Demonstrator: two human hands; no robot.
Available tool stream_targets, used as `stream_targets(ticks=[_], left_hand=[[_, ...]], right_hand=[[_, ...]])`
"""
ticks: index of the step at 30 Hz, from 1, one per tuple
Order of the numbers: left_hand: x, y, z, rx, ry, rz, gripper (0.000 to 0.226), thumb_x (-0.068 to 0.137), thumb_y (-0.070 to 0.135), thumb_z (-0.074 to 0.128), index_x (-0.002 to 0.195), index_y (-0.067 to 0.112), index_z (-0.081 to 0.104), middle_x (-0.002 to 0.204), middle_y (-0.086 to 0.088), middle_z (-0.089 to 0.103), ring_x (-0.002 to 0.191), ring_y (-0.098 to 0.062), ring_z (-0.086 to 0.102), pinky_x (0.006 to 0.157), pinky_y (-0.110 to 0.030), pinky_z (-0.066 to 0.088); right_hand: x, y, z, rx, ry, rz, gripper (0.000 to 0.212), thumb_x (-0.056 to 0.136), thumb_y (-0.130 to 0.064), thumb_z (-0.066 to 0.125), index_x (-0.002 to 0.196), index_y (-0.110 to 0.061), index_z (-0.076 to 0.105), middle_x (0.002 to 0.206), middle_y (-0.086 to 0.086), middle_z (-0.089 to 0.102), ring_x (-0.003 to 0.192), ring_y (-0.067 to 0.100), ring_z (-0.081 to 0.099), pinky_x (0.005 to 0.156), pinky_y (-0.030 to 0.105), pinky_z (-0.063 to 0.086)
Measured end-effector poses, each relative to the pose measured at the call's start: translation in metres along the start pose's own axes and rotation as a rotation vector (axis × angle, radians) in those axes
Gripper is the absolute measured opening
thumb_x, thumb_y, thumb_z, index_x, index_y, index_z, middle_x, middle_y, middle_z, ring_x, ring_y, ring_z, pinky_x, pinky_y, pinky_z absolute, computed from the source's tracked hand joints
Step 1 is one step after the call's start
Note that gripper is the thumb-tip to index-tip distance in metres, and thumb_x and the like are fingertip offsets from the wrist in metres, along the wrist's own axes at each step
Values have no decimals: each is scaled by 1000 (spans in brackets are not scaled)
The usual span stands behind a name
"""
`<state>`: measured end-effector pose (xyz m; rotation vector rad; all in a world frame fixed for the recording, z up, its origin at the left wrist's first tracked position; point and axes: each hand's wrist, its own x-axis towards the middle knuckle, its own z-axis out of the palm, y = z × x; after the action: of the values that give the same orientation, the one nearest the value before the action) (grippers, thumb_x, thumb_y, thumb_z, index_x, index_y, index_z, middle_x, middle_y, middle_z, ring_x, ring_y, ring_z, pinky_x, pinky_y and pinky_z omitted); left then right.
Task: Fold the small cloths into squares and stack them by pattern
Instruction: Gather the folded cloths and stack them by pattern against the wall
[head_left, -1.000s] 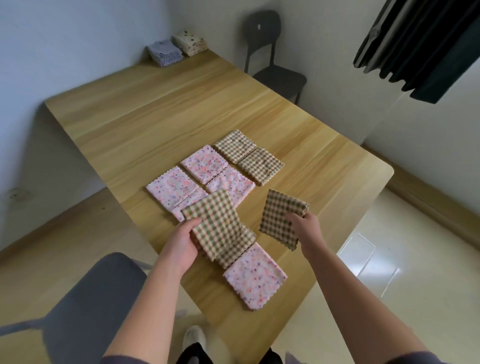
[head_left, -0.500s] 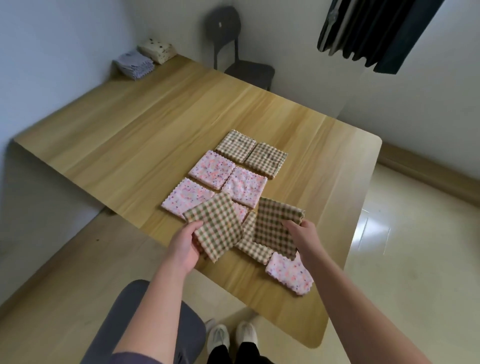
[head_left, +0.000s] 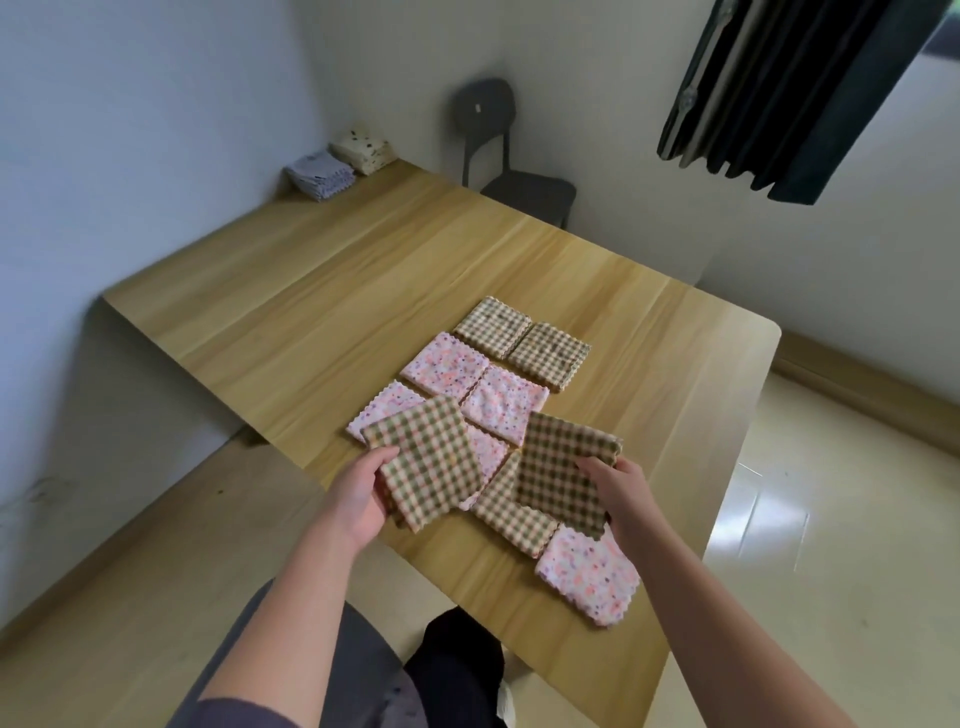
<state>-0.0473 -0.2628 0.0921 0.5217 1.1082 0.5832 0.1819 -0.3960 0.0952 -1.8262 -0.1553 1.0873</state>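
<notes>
My left hand (head_left: 358, 499) grips a folded green-checked cloth (head_left: 428, 462), lifted above the pink floral squares. My right hand (head_left: 621, 491) holds a folded brown-checked cloth (head_left: 563, 470) by its right edge, over another checked square (head_left: 511, 512) lying on the wooden table (head_left: 322, 312). Several pink floral squares lie flat: one (head_left: 447, 364), one (head_left: 504, 402), one (head_left: 384, 410) partly under the green-checked cloth, and one near the front edge (head_left: 589, 574). Two brown-checked squares (head_left: 493, 325) (head_left: 550, 353) lie side by side beyond them.
Two folded stacks sit in the table's far corner, one bluish (head_left: 319, 174) and one cream with dots (head_left: 363, 148). A dark chair (head_left: 511, 156) stands behind the table. A grey chair seat (head_left: 291, 670) is below my left arm. Dark curtains (head_left: 779, 93) hang at upper right.
Both hands lifted their checked cloths and drew them closer together over the spread squares. The camera view shifted, showing more of the floor and table front.
</notes>
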Motion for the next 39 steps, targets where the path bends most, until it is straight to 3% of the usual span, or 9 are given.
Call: stream_targets(ticks=[5,8,11,13,16,20,29,34,39], left_hand=[[12,31,3,42,-2,19,24,98,10,44,116,3,57,113,-17,66,103,-27,63,79,-41,50],[33,49,4,45,6,17,26,98,10,42,116,2,58,115,-19,64,99,-27,63,81,-40,50],[67,78,2,70,-8,-8,26,98,11,40,115,3,58,107,-17,66,95,-26,63,81,-39,49],[97,100,0,93,-37,-33,25,98,11,39,112,3,58,102,-17,67,94,-26,63,79,-39,49],[154,143,1,155,-86,-54,26,99,12,39,116,3,56,107,-17,66,99,-28,62,83,-42,47],[214,203,6,248,-111,-85,27,99,11,39,119,2,55,111,-18,65,99,-27,62,83,-42,48],[252,233,7,282,-126,-153,27,100,10,38,121,4,53,111,-17,64,98,-26,62,78,-40,48],[232,223,-1,286,-95,-136,25,99,10,41,117,4,56,111,-19,67,101,-28,63,81,-42,50],[218,240,-20,329,-74,-116,30,99,19,43,119,5,61,113,-15,69,110,-28,62,95,-41,47]], right_hand=[[4,-20,23,-76,-92,-21,9,93,-13,57,97,-10,64,102,17,70,98,38,66,89,54,53],[10,-38,43,-105,-140,-47,17,94,-15,56,107,-7,63,98,8,69,92,27,67,79,41,56],[31,-59,69,-107,-157,-66,8,95,-15,54,97,-13,62,96,5,69,86,19,66,69,32,55],[49,-74,90,-121,-135,-74,9,95,-15,54,90,-15,62,97,9,70,86,22,67,71,35,56],[82,-92,124,-102,-61,-39,16,93,-19,57,100,-6,65,102,19,70,97,36,66,83,49,56],[118,-100,162,-61,26,54,24,80,-33,63,94,-16,68,105,13,67,102,30,64,82,46,58],[134,-123,182,-14,7,82,13,93,-17,58,100,-9,66,101,11,71,97,27,67,89,47,55],[150,-143,195,14,-258,51,17,95,-15,56,106,-5,64,101,12,73,94,27,70,81,41,57],[153,-162,245,48,-525,81,29,92,-22,61,112,-1,65,107,12,72,102,28,68,95,44,52]])
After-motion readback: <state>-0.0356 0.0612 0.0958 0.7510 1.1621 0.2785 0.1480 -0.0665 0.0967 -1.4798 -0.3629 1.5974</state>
